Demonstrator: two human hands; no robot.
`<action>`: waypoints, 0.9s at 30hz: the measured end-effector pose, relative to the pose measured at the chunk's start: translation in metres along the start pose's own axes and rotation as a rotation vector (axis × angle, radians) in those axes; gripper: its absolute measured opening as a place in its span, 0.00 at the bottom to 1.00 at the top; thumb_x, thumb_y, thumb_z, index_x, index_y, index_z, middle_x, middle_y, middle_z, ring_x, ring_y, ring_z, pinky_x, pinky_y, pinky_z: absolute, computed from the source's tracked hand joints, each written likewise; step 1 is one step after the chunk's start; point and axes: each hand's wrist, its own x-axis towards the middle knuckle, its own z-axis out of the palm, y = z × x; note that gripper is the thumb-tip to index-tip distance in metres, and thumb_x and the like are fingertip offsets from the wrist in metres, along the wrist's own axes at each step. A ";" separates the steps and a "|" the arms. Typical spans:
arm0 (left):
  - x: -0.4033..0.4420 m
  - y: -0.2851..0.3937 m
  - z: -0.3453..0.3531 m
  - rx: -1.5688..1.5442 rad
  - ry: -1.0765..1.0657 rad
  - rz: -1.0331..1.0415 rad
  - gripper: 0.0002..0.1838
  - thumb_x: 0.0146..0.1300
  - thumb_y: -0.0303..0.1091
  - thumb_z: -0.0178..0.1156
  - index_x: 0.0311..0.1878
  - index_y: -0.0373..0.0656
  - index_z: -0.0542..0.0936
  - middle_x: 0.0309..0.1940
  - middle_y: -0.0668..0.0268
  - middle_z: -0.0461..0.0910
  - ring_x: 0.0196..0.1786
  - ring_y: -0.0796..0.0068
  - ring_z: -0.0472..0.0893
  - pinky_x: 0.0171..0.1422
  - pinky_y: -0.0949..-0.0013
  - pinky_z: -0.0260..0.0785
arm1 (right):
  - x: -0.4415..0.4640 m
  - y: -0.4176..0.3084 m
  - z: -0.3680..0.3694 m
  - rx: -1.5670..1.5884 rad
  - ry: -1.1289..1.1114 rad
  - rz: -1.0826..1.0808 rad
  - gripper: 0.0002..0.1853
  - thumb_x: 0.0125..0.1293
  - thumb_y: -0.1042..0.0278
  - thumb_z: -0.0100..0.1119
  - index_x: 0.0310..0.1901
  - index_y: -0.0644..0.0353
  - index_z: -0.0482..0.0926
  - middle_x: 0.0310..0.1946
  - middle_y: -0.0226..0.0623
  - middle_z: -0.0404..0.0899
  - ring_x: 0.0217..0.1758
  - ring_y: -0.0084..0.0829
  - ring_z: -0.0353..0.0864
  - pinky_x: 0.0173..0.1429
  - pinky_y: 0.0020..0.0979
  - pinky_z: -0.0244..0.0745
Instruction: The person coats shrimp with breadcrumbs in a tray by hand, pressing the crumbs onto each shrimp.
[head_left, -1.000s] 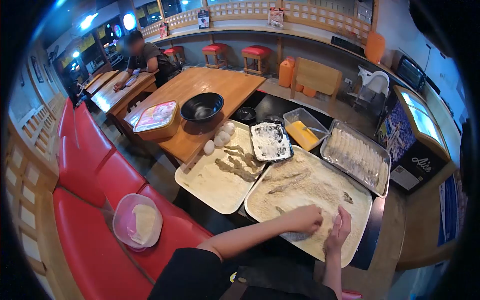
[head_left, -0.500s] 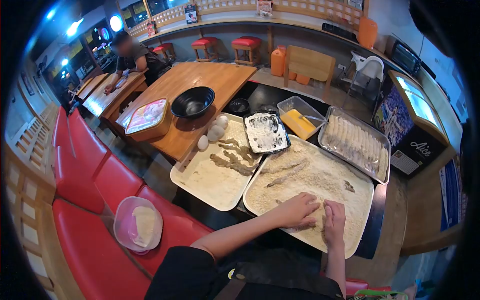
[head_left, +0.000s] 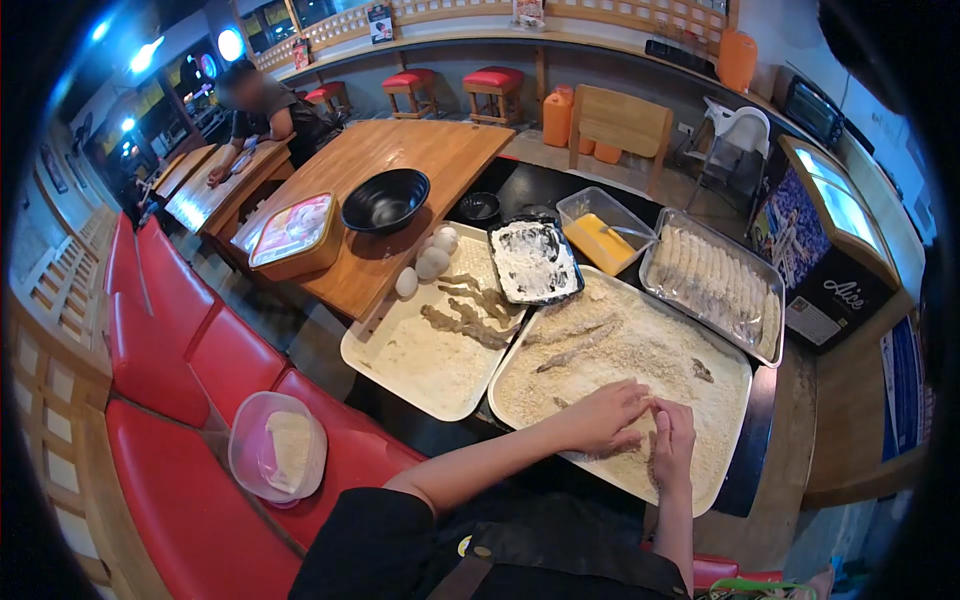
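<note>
My left hand [head_left: 608, 418] and my right hand [head_left: 674, 440] meet over the near part of a cream tray [head_left: 497, 408] spread with pale breadcrumbs [head_left: 650, 345]. Their fingers are bent and drawn together at the tips; a crumb-coated bit seems to be between them, but its shape is hidden. Beyond my hands, a crumb-dusted shrimp [head_left: 578, 352] lies in the crumbs, with a small dark piece [head_left: 702, 370] at the right. The cream tray on the left [head_left: 400, 385] holds several grey raw shrimp [head_left: 462, 325] and several white eggs [head_left: 432, 263].
Behind the trays stand a black dish of white flour [head_left: 535, 262], a clear tub with yellow liquid [head_left: 600, 245] and a clear tray of coated shrimp [head_left: 715, 285]. A black bowl [head_left: 386, 201] sits on the wooden table. A plastic tub [head_left: 278, 447] rests on the red bench. Another person [head_left: 265, 110] sits far left.
My fingertips have come together and lifted slightly; before, both hands were lower with a gap between them. The trays and their contents look the same.
</note>
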 end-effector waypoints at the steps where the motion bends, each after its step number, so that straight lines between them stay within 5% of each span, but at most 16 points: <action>1: -0.001 -0.002 0.008 0.073 0.086 0.054 0.33 0.66 0.50 0.58 0.64 0.32 0.69 0.59 0.46 0.71 0.64 0.46 0.70 0.71 0.53 0.61 | 0.000 -0.001 0.000 0.009 0.006 0.002 0.16 0.74 0.64 0.47 0.48 0.66 0.81 0.43 0.47 0.79 0.50 0.43 0.76 0.57 0.37 0.70; 14: 0.004 -0.005 -0.018 -0.066 -0.315 -0.005 0.25 0.69 0.50 0.55 0.55 0.35 0.76 0.55 0.50 0.75 0.60 0.51 0.73 0.66 0.57 0.67 | 0.003 0.002 0.001 0.030 -0.008 0.034 0.16 0.73 0.65 0.46 0.47 0.67 0.80 0.42 0.46 0.80 0.50 0.44 0.75 0.59 0.39 0.69; 17: -0.010 -0.015 -0.016 -0.069 -0.198 0.020 0.22 0.69 0.48 0.55 0.53 0.37 0.77 0.53 0.52 0.77 0.59 0.52 0.74 0.64 0.57 0.68 | -0.008 0.005 -0.004 0.013 -0.014 0.029 0.16 0.73 0.65 0.45 0.47 0.67 0.80 0.42 0.46 0.80 0.51 0.44 0.75 0.59 0.39 0.69; 21: -0.019 -0.015 -0.042 0.002 -0.304 -0.048 0.19 0.69 0.46 0.56 0.53 0.40 0.79 0.54 0.55 0.78 0.59 0.54 0.74 0.65 0.57 0.67 | 0.000 -0.003 -0.003 0.014 -0.021 0.036 0.16 0.74 0.65 0.46 0.47 0.67 0.80 0.43 0.47 0.80 0.51 0.45 0.75 0.59 0.39 0.69; 27: -0.035 -0.006 -0.021 -0.078 0.031 -0.130 0.26 0.67 0.43 0.60 0.62 0.38 0.74 0.62 0.49 0.72 0.66 0.53 0.70 0.71 0.56 0.62 | -0.001 0.002 -0.001 0.027 -0.028 0.053 0.15 0.73 0.66 0.47 0.49 0.67 0.80 0.44 0.47 0.80 0.50 0.45 0.75 0.59 0.39 0.69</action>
